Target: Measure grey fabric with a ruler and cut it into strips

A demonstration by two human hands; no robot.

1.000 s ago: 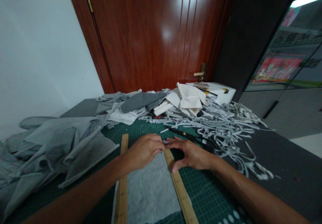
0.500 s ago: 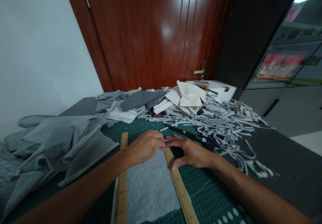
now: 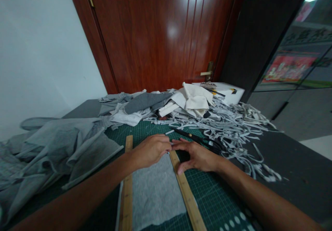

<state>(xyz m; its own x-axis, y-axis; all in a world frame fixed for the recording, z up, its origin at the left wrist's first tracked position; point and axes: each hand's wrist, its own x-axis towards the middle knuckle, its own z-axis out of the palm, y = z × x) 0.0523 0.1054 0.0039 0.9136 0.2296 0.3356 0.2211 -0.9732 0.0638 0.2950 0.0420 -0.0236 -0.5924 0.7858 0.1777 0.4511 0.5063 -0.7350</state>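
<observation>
A heap of crumpled grey cloth (image 3: 52, 148) lies at the left of the table (image 3: 293, 161), spilling onto a green cutting mat (image 3: 215, 200). Just right of it, a wooden ruler (image 3: 127, 189) runs away from the camera along the left edge of a flat grey fabric piece (image 3: 155, 193), which lies on the mat at the centre of the scene. The left hand (image 3: 150, 150) rests on the far end of this fabric, fingers curled together and pinched down at the cloth's top right corner. A second wooden ruler (image 3: 188, 198) borders the fabric's right edge. The right hand (image 3: 198, 156) lies across the far end of that ruler, fingers spread and pressed flat, its fingertips meeting those of the left hand. Black scissors (image 3: 197, 140) lie on the mat just beyond the right hand. Behind them, folded white and grey cloths (image 3: 192, 103) are piled against a white box (image 3: 228, 92), and a tangle of cut grey strips (image 3: 233, 127) sprawls to the right across the dark table. A red-brown door (image 3: 160, 33) stands behind.
</observation>
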